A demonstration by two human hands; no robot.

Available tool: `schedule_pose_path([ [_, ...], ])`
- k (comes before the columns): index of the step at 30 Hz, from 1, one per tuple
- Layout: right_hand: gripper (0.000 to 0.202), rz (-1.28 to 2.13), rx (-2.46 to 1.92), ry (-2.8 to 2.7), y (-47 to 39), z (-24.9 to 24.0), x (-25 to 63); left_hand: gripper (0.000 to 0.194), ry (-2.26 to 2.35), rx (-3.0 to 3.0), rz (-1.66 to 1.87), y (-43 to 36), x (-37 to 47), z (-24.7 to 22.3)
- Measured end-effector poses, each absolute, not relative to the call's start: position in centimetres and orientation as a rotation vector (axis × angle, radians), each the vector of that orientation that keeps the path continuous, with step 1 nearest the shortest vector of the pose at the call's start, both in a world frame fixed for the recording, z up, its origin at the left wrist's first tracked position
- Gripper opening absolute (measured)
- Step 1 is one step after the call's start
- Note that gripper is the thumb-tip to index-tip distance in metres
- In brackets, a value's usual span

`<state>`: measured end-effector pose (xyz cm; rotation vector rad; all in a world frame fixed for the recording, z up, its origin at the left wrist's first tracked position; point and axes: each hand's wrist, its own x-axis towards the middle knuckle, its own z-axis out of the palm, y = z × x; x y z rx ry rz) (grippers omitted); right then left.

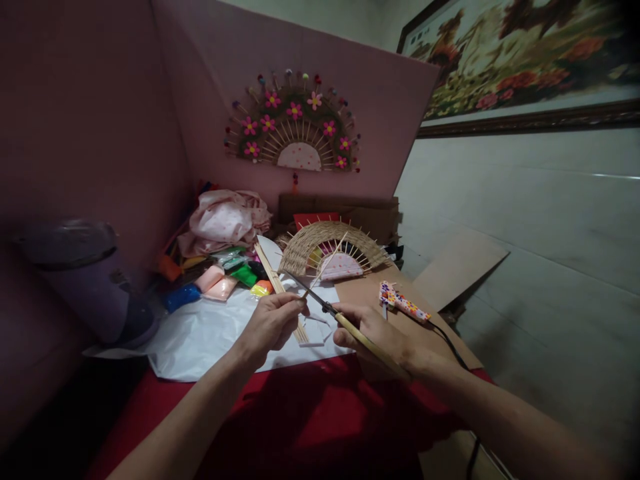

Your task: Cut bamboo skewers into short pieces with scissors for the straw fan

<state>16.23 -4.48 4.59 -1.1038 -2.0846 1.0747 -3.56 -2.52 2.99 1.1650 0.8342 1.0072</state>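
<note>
My left hand [275, 323] pinches the lower end of a thin wooden stick [330, 259], which slants up to the right. My right hand [373, 333] is closed on scissors [361, 339] with pale yellow handles; their dark blades point up-left and meet the stick close to my left fingertips. Behind my hands stands a woven half-round fan [305, 250] with sticks and a dotted pink centre. A bundle of sticks [270, 268] lies on white paper beside my left hand, partly hidden by it.
A flowery glue gun [404, 303] with a black cord lies on brown cardboard [357, 293] at right. Colourful clay packets [220, 287] and bunched pink cloth [227, 220] are at left, near a purple kettle-like container [97, 287]. A flowered fan [295, 127] hangs behind.
</note>
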Motion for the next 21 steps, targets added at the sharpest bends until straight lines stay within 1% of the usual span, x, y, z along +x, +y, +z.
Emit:
schedule_pose_path([
  [5, 0.053, 1.095, -1.134, -2.044, -4.68, 4.51, 16.02, 0.027, 0.882, 1.175, 1.037, -2.53, -3.70, 3.25],
  [8, 0.055, 1.090, -1.132, -2.013, -4.63, 4.35, 15.80, 0.029, 0.981, 1.321, 1.214, -2.52, -3.69, 3.02],
  [11, 0.054, 1.067, -1.122, -2.012, -4.63, 4.25, 15.58, 0.022, 1.085, 1.521, 1.454, -2.65, -3.63, 2.59],
  [14, 0.055, 1.037, -1.170, -2.011, -4.81, 4.34, 15.44, 0.016, 1.111, 1.618, 1.558, -2.85, -3.59, 2.42],
  [16, 0.059, 1.018, -1.202, -2.001, -4.96, 4.43, 15.42, 0.016, 1.082, 1.623, 1.536, -2.89, -3.58, 2.52],
  [18, 0.063, 1.010, -1.207, -2.004, -5.03, 4.46, 15.46, 0.020, 1.037, 1.575, 1.460, -2.80, -3.57, 2.72],
  [21, 0.063, 0.991, -1.201, -2.031, -5.03, 4.38, 15.60, 0.025, 0.989, 1.449, 1.288, -2.56, -3.61, 3.02],
])
